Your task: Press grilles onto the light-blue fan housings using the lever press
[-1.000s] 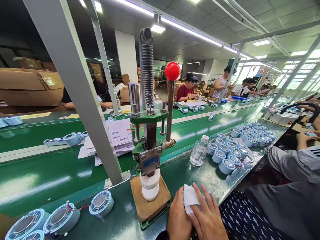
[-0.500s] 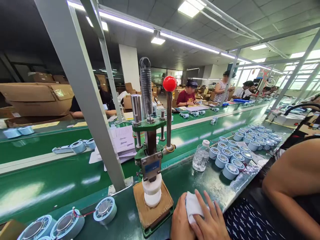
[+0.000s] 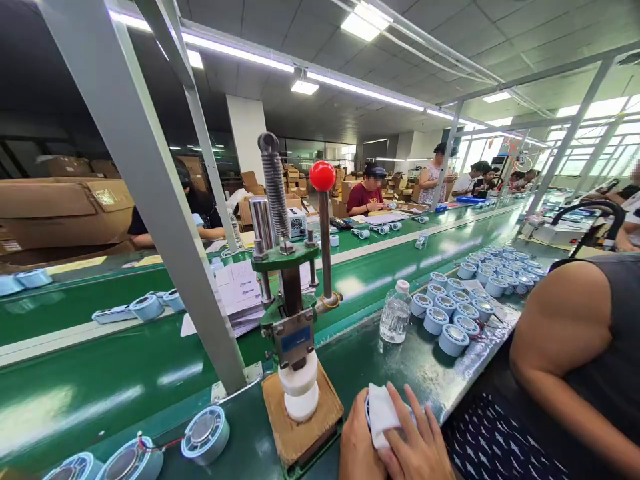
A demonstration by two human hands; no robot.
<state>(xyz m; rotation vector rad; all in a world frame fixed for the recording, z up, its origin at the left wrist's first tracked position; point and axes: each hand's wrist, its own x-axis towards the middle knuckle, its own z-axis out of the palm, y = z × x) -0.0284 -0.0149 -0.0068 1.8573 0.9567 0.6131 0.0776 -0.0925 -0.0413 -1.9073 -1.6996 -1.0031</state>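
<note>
At the bottom centre, my left hand [image 3: 356,437] is curled round a round light-blue part [image 3: 368,412], mostly hidden by cloth and fingers. My right hand [image 3: 423,443] lies over it with fingers partly spread, pressing a folded white cloth [image 3: 383,415] onto its top. Just left of my hands stands a hand press [image 3: 295,327] with a red ball knob [image 3: 323,175] on its lever. Its white round head rests against a white disc [image 3: 302,403] on a brown block [image 3: 325,420]. Left of the press sits a light-blue round unit [image 3: 205,433] with a red wire.
A clear water bottle [image 3: 396,312] stands beyond my hands, with rows of blue round units [image 3: 454,339] to its right. A co-worker's arm [image 3: 560,333] is close on the right. A grey post [image 3: 200,293] rises left of the press, near stacked papers [image 3: 243,293].
The view has shifted slightly, so the press and bench sit further left. More of the blue part's edge shows beside the cloth. Both hands stay together over it.
</note>
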